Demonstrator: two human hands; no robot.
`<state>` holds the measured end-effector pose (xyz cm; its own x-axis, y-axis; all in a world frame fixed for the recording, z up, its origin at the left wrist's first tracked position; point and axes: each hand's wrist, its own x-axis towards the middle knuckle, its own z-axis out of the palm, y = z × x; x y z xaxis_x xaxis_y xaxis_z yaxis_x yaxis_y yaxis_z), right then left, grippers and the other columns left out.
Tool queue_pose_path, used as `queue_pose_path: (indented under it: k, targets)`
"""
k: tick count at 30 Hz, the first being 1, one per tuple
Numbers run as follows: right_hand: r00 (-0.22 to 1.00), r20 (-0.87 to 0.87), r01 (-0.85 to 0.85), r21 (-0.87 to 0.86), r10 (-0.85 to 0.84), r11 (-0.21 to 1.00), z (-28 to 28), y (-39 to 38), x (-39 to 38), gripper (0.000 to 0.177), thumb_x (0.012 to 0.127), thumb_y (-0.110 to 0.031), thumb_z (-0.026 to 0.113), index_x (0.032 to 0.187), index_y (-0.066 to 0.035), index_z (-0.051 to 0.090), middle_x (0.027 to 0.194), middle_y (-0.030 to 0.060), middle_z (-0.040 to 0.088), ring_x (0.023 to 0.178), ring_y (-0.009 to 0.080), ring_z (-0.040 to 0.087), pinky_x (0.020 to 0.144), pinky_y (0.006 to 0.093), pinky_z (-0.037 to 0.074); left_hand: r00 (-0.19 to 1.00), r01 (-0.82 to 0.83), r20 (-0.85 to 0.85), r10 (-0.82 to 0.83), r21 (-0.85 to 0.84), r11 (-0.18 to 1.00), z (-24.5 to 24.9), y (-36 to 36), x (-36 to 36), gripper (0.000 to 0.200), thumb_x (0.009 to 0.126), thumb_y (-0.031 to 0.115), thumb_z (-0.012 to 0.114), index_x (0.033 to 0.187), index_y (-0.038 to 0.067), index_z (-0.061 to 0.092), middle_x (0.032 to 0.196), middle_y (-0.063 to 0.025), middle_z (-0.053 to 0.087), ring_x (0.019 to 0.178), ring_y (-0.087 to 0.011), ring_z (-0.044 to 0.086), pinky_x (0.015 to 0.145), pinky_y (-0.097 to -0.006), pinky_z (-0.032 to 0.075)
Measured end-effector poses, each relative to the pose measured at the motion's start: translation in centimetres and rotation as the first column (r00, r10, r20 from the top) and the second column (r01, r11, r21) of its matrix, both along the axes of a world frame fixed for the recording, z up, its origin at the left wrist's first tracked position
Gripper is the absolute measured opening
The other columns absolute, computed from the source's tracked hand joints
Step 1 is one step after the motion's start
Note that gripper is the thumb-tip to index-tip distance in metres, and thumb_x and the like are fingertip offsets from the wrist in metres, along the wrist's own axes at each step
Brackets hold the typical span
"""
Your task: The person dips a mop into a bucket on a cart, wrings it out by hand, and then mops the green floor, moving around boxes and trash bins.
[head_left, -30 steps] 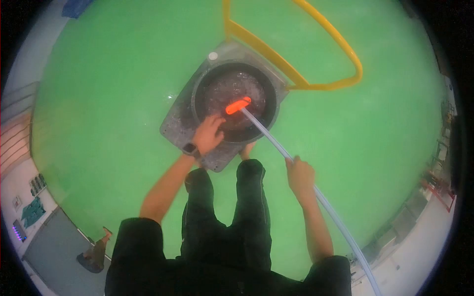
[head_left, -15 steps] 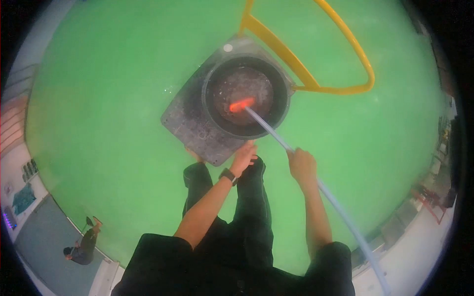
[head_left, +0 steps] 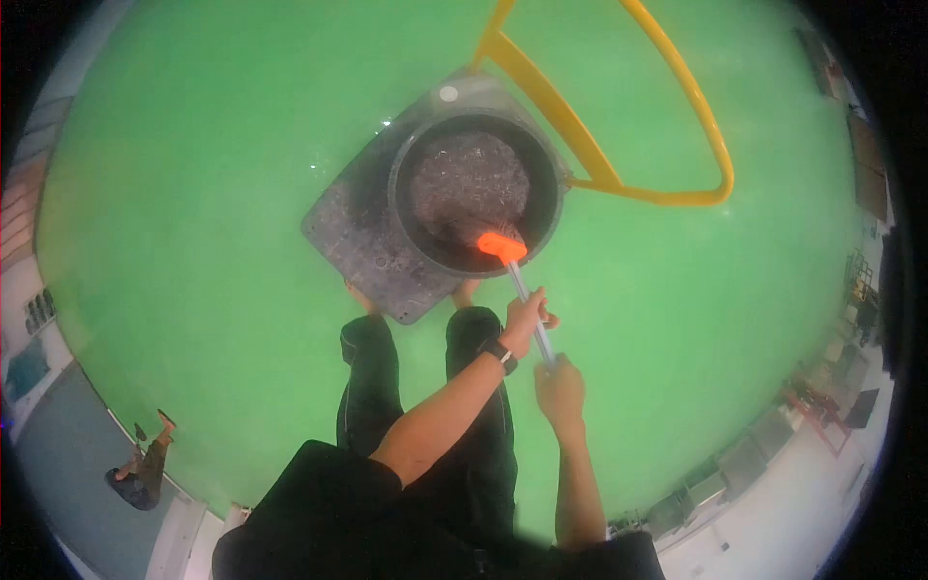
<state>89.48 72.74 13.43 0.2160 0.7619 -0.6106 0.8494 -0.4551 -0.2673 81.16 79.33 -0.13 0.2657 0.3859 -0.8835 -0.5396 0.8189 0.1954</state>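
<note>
A long-handled broom point(head_left: 502, 247) with an orange head and a grey pole is held over the near side of a round dark tub point(head_left: 394, 184). Its dark bristles point into the tub, though their ends are blurred. My left hand point(head_left: 525, 323), with a watch on the wrist, is closed round the pole just below the head. Lower on the pole, my right hand point(head_left: 561, 391) grips it too. Murky water point(head_left: 469, 179) shows inside the tub, which stands on a dark platform trolley point(head_left: 362, 237) at my feet.
The trolley's yellow push handle point(head_left: 710, 126) reaches out over the green floor point(head_left: 213, 261) on the far right side. A person point(head_left: 145, 474) is off at the lower left. Racks and bins point(head_left: 744, 454) line the right edge.
The broom's head has come up from the water to the near rim. My left hand has moved from beside the tub onto the pole, and my right hand has shifted down and left.
</note>
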Motion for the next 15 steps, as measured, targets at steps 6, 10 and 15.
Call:
queue_pose_path:
  k: [6,10,15]
  targets:
    - [0.847,-0.328,0.299,-0.358,-0.419,0.885,0.2,2.0,1.8,0.039,0.091,-0.034,0.049,0.067,-0.003,0.051,0.051,0.0059,0.046,0.046,0.0162,0.047,0.043,0.032,0.036,0.701,-0.399,0.591,0.399,-0.138,0.906,-1.4,0.7,-5.7,0.089,0.079,0.071,0.041,0.134,0.001,0.031,0.133,-0.0225,0.039,0.123,-0.0332,0.04,0.103,-0.0451,0.03]
    - [0.616,-0.348,0.406,-0.629,-0.707,0.663,6.4,4.3,2.1,0.039,0.094,-0.038,0.043,0.066,-0.011,0.046,0.051,-0.0052,0.039,0.04,0.0046,0.035,0.036,0.0218,0.025,0.294,-0.588,0.621,0.727,-0.482,0.649,-4.3,2.3,-4.2,0.096,0.075,0.073,0.044,0.138,0.003,0.024,0.142,-0.0222,0.025,0.129,-0.0383,0.029,0.106,-0.0484,0.025]
    - [0.302,-0.224,0.343,-0.881,-0.927,0.325,7.5,5.3,3.8,0.047,0.09,-0.053,0.043,0.071,-0.01,0.043,0.049,-0.0037,0.034,0.038,0.005,0.027,0.034,0.0214,0.021,0.472,-0.815,0.483,0.737,-0.08,0.574,-5.3,9.9,-1.6,0.092,0.076,0.072,0.039,0.138,0.006,0.028,0.14,-0.0213,0.029,0.128,-0.0362,0.031,0.107,-0.0511,0.021]
